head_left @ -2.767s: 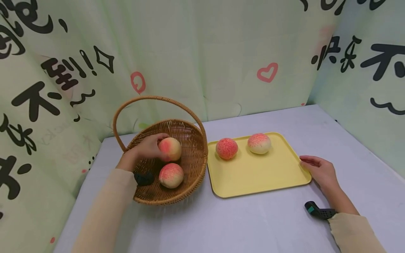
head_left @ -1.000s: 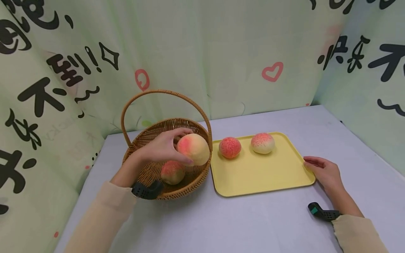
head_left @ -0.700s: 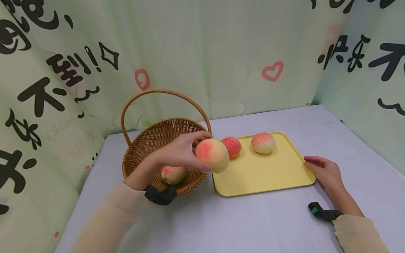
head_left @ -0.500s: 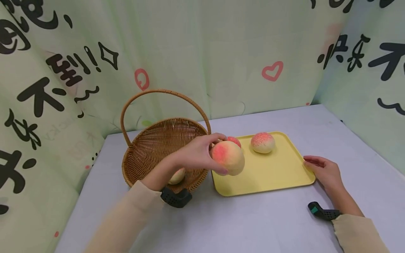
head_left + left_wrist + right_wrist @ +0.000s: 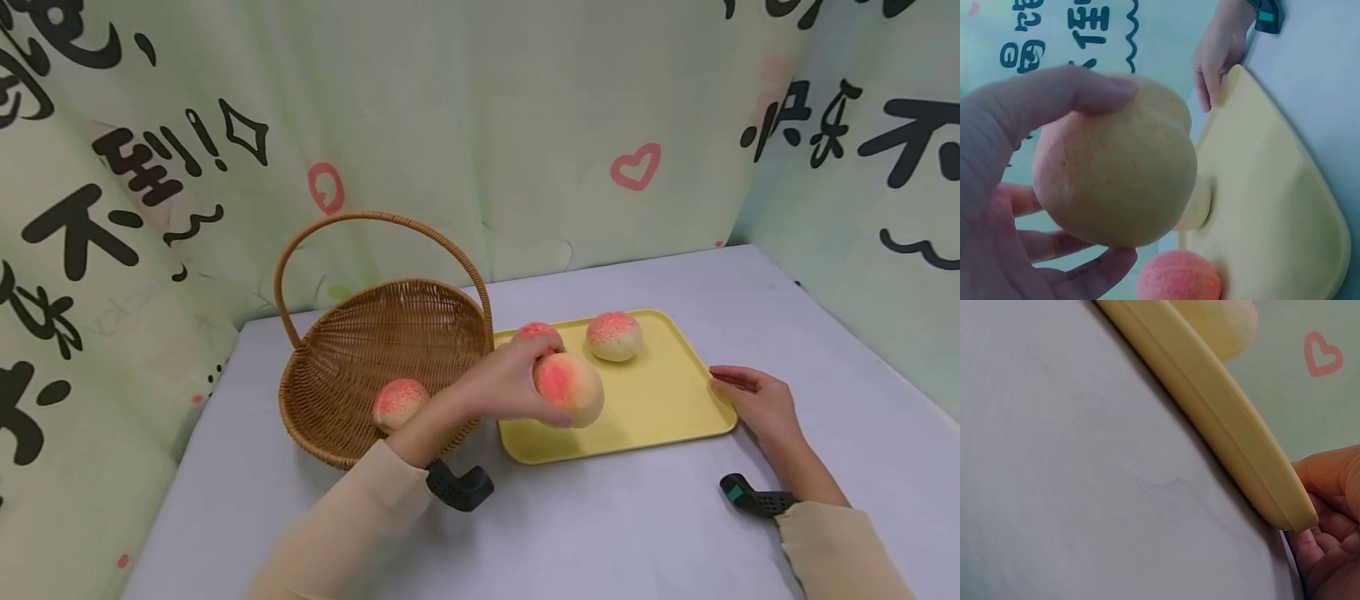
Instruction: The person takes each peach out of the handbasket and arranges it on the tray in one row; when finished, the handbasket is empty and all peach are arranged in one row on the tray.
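My left hand (image 5: 506,383) grips a pale peach (image 5: 576,390) with a red blush, held up over the left part of a yellow tray (image 5: 645,408). In the left wrist view the thumb lies across the top of this peach (image 5: 1116,181) and the fingers curl beneath. Two speckled peaches rest near the tray's far side: a whitish-pink peach (image 5: 613,337) and a redder peach (image 5: 537,330), partly hidden behind the left hand. My right hand (image 5: 761,404) pinches the tray's right corner; the right wrist view shows its thumb at the rim (image 5: 1229,419) and fingers below.
A wicker basket (image 5: 337,358) with a tall arched handle (image 5: 375,217) stands left of the tray, tilted toward me. One peach (image 5: 400,404) lies inside it, behind the left forearm. A printed curtain (image 5: 540,100) hangs behind the white-covered table (image 5: 600,525).
My left hand has lifted the pale peach out of the basket and carried it right, over the tray. One peach stays in the basket. My right hand has kept its place at the tray.
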A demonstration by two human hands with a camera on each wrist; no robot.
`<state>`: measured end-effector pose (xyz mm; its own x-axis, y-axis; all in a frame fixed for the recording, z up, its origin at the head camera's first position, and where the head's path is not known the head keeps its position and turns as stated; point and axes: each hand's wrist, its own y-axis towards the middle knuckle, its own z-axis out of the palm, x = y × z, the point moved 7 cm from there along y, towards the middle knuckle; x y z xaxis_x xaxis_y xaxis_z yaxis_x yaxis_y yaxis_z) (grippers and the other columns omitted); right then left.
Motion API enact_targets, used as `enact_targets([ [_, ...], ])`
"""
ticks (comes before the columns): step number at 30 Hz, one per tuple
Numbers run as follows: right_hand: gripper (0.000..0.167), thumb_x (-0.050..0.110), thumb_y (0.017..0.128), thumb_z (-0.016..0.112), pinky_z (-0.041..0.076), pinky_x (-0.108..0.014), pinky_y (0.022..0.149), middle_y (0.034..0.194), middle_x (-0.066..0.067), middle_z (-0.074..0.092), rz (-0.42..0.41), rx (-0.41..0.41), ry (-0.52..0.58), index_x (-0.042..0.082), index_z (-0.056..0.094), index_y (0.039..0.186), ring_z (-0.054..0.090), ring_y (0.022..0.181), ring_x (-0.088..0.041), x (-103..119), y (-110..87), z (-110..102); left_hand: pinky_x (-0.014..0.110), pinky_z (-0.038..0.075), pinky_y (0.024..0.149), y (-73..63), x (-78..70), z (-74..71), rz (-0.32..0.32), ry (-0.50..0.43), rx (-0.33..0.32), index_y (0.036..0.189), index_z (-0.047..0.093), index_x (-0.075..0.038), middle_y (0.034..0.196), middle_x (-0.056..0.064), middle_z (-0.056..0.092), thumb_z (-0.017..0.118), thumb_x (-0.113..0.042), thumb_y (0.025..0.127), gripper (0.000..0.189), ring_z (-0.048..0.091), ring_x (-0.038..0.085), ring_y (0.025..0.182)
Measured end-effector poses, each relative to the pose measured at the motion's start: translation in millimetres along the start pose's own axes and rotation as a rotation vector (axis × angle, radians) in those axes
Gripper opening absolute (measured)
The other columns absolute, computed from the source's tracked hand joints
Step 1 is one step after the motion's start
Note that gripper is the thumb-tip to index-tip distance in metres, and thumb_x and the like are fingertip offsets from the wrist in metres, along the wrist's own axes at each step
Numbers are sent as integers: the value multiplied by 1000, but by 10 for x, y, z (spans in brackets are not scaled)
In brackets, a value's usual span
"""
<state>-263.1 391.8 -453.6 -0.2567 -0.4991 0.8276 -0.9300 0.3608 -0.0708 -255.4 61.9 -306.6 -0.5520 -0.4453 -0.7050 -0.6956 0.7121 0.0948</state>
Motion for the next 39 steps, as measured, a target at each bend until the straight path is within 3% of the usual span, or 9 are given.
enact_targets([
  [11, 48, 28, 93, 54, 42, -8, 63, 125, -23, 50, 14, -4, 14, -4, 49, 128, 47, 84, 0, 19, -22, 10, 23, 44, 76, 20, 114, 127, -171, 18, -160, 119, 51, -9, 108, -3, 54, 83, -34, 61, 70, 50, 8, 93],
  [15, 48, 28, 93, 53, 42, -8, 63, 125, -23, 50, 16, -2, 16, -3, 49, 129, 47, 85, 0, 32, -29, 11, 25, 44, 80, 12, 184, 197, -220, -21, -182, 121, 51, -8, 110, -2, 54, 83, -34, 61, 73, 50, 9, 95],
  [20, 48, 28, 93, 53, 42, -7, 63, 125, -23, 49, 24, 1, 20, -3, 49, 129, 48, 86, -2, 34, -30, 16, 28, 43, 82, -20, 289, 277, -290, 26, -205, 127, 49, -9, 110, 3, 53, 82, -37, 62, 79, 51, 12, 95],
  [28, 49, 29, 92, 54, 42, -7, 63, 126, -22, 49, 22, 5, 25, -3, 49, 129, 47, 85, 0, 34, -37, 5, 31, 44, 81, -26, 384, 357, -330, 70, -236, 128, 48, -10, 111, 6, 53, 81, -37, 64, 77, 54, 17, 95],
  [39, 48, 29, 93, 53, 42, -7, 64, 126, -22, 49, 30, 4, 13, -3, 49, 129, 49, 89, -5, 18, -22, 10, 30, 44, 79, 8, 491, 418, -355, 89, -200, 127, 48, -9, 107, 6, 53, 80, -37, 64, 76, 53, 17, 92],
])
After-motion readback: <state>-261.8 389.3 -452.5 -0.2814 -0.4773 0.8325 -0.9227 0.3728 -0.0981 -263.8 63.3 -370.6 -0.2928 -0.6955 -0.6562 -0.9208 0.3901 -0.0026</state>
